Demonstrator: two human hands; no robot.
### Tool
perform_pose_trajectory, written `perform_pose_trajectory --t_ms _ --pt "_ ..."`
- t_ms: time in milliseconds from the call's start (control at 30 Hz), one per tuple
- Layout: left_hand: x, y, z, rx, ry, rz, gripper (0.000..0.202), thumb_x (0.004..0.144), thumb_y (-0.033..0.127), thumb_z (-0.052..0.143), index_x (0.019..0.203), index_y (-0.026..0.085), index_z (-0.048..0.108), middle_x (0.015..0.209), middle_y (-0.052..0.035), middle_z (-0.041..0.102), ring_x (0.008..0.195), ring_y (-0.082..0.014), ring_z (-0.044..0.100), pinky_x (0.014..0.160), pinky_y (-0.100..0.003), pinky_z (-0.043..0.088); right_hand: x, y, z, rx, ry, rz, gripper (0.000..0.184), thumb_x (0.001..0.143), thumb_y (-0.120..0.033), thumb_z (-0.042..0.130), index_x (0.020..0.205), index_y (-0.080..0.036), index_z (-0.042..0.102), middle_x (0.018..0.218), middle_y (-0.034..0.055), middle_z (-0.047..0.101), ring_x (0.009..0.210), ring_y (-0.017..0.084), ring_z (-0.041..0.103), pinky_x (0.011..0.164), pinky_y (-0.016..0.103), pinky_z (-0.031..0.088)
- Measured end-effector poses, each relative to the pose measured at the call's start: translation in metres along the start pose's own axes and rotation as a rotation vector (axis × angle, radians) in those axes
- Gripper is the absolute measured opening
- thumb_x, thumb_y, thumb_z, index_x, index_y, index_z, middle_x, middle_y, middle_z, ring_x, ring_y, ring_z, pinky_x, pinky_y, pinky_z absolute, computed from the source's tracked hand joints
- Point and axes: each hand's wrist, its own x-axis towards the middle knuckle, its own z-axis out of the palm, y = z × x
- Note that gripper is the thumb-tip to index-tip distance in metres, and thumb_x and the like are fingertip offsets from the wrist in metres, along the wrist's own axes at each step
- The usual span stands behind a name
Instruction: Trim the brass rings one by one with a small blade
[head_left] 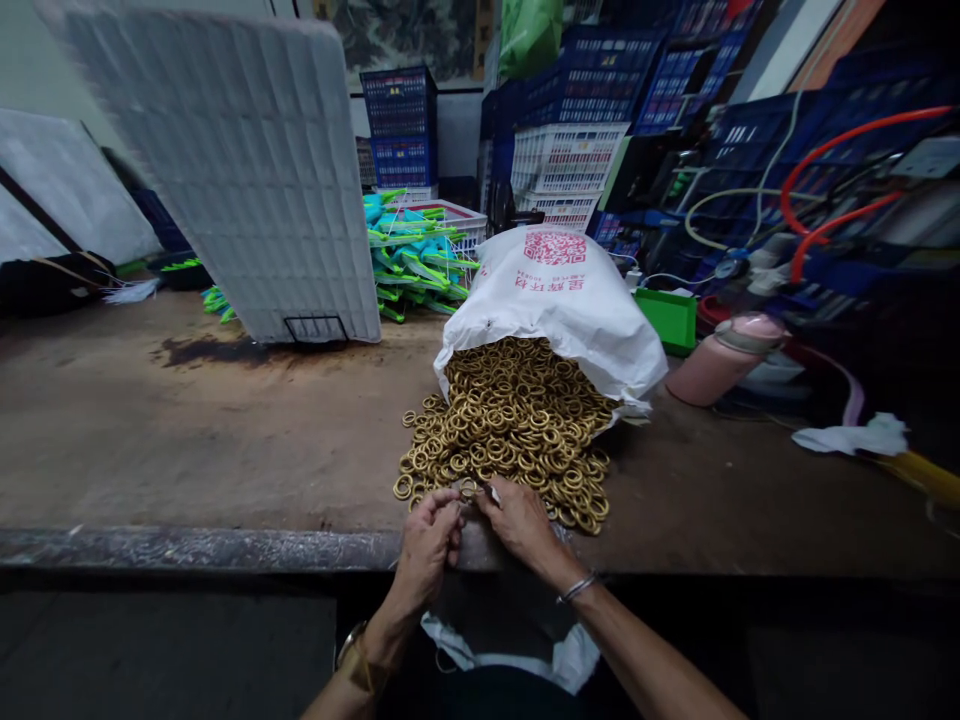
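Observation:
A large heap of brass-coloured rings [517, 430] spills from the mouth of a white woven sack [555, 300] onto the table. At the heap's near edge, my left hand [431, 540] has its thumb and fingers pinched together on one ring [468, 488]. Close beside it, my right hand [523, 522] is closed, its fingertips by the same ring. A small dark, slim thing [492, 492] shows at the right fingers; its kind is unclear. Below the hands, over the table's edge, hangs the pale rim of an open bag [517, 664].
A tall pale ribbed panel [247, 170] stands on the wooden table [187, 450] at the left. Behind are green and blue plastic pieces [420, 260] and stacked crates [570, 160]. To the right lie a pink bottle [724, 358], a green tray [667, 320] and hoses.

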Motion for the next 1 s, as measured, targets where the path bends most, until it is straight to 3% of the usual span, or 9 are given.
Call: perform_pose_trajectory --t_ms 233,367,600,700,800,1000 --pt "0.004 -0.001 0.004 0.07 -0.043 0.005 0.038 0.068 0.042 0.062 0.095 0.016 0.053 0.059 0.0056 0.049 0.039 -0.0039 0.036 0.033 -0.014 0.026 0.001 0.011 -0.001 0.111 -0.022 -0.089 0.016 0.083 -0.019 0.041 0.077 -0.018 0.055 0.071 0.0039 0.062 0.064 0.013 0.054 0.056 0.022 0.029" --pt "0.006 -0.001 0.006 0.088 -0.043 0.013 0.04 0.067 0.042 0.062 0.096 0.016 0.053 0.059 0.0054 0.049 0.038 -0.0036 0.035 0.033 -0.015 0.026 0.002 0.017 -0.002 0.251 0.037 -0.057 0.019 0.081 -0.016 0.037 0.071 -0.019 0.053 0.064 0.001 0.056 0.058 0.012 0.048 0.055 0.021 0.029" --pt "0.002 0.004 0.014 0.165 -0.019 0.081 0.04 0.069 0.045 0.059 0.096 0.015 0.054 0.05 0.0079 0.044 0.035 -0.0039 0.031 0.033 -0.016 0.024 -0.007 0.01 -0.006 0.6 -0.009 -0.096 0.022 0.079 -0.027 0.037 0.064 -0.018 0.049 0.056 -0.0031 0.046 0.054 0.01 0.041 0.053 0.021 0.032" --pt "0.001 0.006 0.018 0.166 -0.043 0.123 0.031 0.07 0.04 0.06 0.087 0.015 0.058 0.061 0.002 0.055 0.045 -0.0066 0.044 0.042 -0.017 0.034 -0.012 0.004 -0.008 0.724 -0.085 -0.072 0.024 0.078 -0.031 0.039 0.063 -0.017 0.051 0.054 -0.0036 0.045 0.052 0.01 0.041 0.052 0.02 0.032" --pt "0.001 0.006 0.019 0.176 -0.052 0.191 0.021 0.071 0.035 0.061 0.076 0.015 0.06 0.07 -0.0022 0.06 0.059 -0.0118 0.053 0.054 -0.02 0.041 -0.014 0.002 -0.01 0.786 -0.121 -0.022 0.029 0.077 -0.034 0.042 0.054 -0.017 0.048 0.049 -0.0042 0.043 0.05 0.009 0.04 0.05 0.02 0.031" --pt "-0.003 0.003 0.018 0.319 -0.047 0.332 0.014 0.073 0.029 0.059 0.068 0.016 0.06 0.062 -0.0007 0.058 0.061 -0.0134 0.052 0.061 -0.023 0.042 -0.016 -0.002 -0.012 0.84 -0.133 0.063 0.038 0.077 -0.047 0.042 0.055 -0.017 0.048 0.05 -0.0039 0.044 0.049 0.008 0.038 0.048 0.019 0.031"
